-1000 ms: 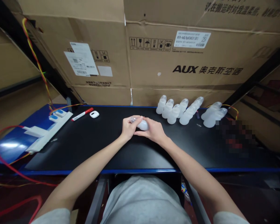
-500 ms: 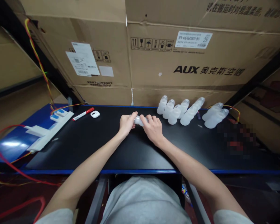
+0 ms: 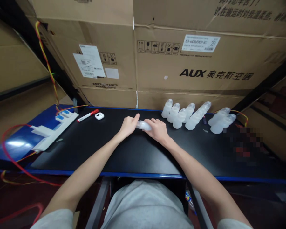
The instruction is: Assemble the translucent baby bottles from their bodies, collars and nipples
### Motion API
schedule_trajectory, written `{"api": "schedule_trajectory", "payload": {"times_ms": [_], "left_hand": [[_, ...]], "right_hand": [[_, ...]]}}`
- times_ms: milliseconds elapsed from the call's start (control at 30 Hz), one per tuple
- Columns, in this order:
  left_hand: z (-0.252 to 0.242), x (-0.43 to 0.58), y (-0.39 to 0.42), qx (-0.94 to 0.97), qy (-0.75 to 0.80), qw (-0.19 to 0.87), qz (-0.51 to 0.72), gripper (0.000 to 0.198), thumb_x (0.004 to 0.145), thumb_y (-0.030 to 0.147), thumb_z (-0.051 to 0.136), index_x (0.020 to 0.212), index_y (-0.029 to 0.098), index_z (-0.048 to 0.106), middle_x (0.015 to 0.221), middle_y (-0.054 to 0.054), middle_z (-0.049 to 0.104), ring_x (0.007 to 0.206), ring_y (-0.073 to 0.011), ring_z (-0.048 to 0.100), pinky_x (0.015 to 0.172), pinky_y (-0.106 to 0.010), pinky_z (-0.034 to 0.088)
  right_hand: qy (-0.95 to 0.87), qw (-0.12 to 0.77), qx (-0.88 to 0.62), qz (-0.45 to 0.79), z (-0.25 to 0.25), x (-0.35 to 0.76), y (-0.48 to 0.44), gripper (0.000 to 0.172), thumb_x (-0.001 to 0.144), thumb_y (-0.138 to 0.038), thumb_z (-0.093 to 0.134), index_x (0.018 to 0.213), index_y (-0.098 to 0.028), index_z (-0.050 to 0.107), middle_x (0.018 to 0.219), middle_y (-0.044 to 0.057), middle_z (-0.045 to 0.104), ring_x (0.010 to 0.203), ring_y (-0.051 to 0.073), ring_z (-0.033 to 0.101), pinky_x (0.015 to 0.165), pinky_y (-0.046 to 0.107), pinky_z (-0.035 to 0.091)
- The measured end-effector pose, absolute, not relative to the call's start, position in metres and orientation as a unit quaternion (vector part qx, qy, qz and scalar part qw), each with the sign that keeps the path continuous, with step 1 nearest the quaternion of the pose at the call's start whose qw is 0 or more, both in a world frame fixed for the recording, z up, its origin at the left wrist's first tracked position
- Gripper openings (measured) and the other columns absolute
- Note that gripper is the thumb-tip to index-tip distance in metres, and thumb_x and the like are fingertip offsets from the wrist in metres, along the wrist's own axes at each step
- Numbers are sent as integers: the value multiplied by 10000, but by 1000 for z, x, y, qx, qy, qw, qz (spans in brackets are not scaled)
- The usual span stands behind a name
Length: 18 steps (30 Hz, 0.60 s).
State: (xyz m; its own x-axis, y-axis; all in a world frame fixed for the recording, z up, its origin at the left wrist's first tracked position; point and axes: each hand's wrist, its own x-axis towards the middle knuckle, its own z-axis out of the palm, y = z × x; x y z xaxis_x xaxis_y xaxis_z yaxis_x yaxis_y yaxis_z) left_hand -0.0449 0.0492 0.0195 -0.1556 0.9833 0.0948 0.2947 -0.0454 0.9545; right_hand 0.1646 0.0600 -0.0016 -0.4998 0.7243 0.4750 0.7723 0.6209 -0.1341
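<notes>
Over the black counter [image 3: 138, 159], mid-frame, your right hand [image 3: 158, 129] has its grip closed around a translucent bottle [image 3: 143, 125], whose clear end meets your left hand [image 3: 128, 126]; whether that grip is closed, I cannot tell. If your hold slackens, the bottle could slip and roll.

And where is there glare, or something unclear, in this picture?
Head view: strong glare on the blue surface at left, softer sheen on the black mat; head view: the held white container shows little detail, and pixel blocks hide a patch at right.
</notes>
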Motion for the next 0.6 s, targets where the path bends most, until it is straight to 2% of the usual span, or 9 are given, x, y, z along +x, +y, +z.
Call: {"api": "schedule_trajectory", "payload": {"times_ms": [33, 100, 167, 200, 267, 367, 467, 533, 600], "left_hand": [[19, -45, 46, 589, 571, 302, 485, 570, 935, 610, 697, 525, 231, 584, 481, -37, 559, 500, -179, 535, 528, -290, 373], [18, -42, 39, 681, 516, 207, 477, 406, 953, 583, 692, 782, 225, 772, 776, -70, 764, 738, -230, 689, 696, -304, 490], [15, -38, 36, 736, 475, 172, 451, 320, 952, 535, 711, 1027, 243, 819, 1031, -84, 816, 882, -244, 731, 805, -309, 513], [13, -37, 37, 751, 467, 164, 436, 302, 956, 513, 711, 1049, 246, 818, 1046, -85, 814, 872, -239, 730, 808, -306, 503], [11, -40, 44, 749, 486, 160, 422, 288, 996, 479, 667, 922, 237, 806, 901, -76, 790, 762, -223, 696, 758, -302, 461], [11, -67, 65, 668, 577, 174, 436, 467, 1073, 445, 574, 699, 221, 740, 681, -58, 705, 655, -217, 643, 709, -307, 402], [19, -115, 82, 603, 674, 106, 414, 414, 1052, 399, 673, 690, 203, 722, 615, -17, 628, 656, -203, 594, 733, -298, 367], [25, -144, 87, 585, 697, 84, 406, 244, 948, 374, 840, 819, 183, 761, 635, 8, 621, 723, -209, 584, 786, -287, 358], [28, -164, 87, 580, 709, 77, 392, 331, 777, 394, 999, 858, 180, 760, 629, 34, 602, 772, -216, 576, 829, -276, 365]], "right_hand": [[-862, 252, -440, -17, -1, 165, 59, 409, 968, -458, 825, 1329, -278, 755, 1125, 64, 801, 952, 255, 691, 806, 338, 442], [-851, 258, -456, 40, -2, 166, 57, 430, 941, -468, 841, 1320, -288, 745, 1149, 45, 814, 997, 260, 726, 782, 318, 458], [-843, 259, -466, 73, -3, 168, 54, 423, 934, -462, 834, 1312, -297, 739, 1163, 27, 820, 1026, 260, 739, 768, 306, 464], [-845, 255, -465, 74, -4, 169, 53, 419, 931, -454, 832, 1309, -298, 739, 1159, 24, 821, 1022, 258, 737, 765, 305, 464], [-856, 243, -454, 39, -4, 173, 52, 388, 944, -409, 814, 1307, -290, 748, 1138, 41, 815, 999, 260, 717, 780, 313, 459], [-852, 256, -455, -41, -2, 182, 55, 317, 1005, -313, 732, 1314, -249, 765, 1119, 99, 794, 993, 272, 680, 841, 341, 457], [-798, 329, -504, -23, 1, 191, 62, 348, 997, -411, 766, 1294, -229, 769, 1136, 110, 769, 1000, 288, 689, 858, 356, 485], [-754, 393, -524, 39, 3, 194, 65, 455, 936, -542, 828, 1275, -244, 769, 1170, 97, 739, 1012, 293, 707, 865, 368, 522], [-730, 442, -512, 98, 3, 194, 67, 529, 888, -620, 855, 1258, -251, 773, 1171, 87, 707, 1020, 288, 717, 893, 385, 552]]}}
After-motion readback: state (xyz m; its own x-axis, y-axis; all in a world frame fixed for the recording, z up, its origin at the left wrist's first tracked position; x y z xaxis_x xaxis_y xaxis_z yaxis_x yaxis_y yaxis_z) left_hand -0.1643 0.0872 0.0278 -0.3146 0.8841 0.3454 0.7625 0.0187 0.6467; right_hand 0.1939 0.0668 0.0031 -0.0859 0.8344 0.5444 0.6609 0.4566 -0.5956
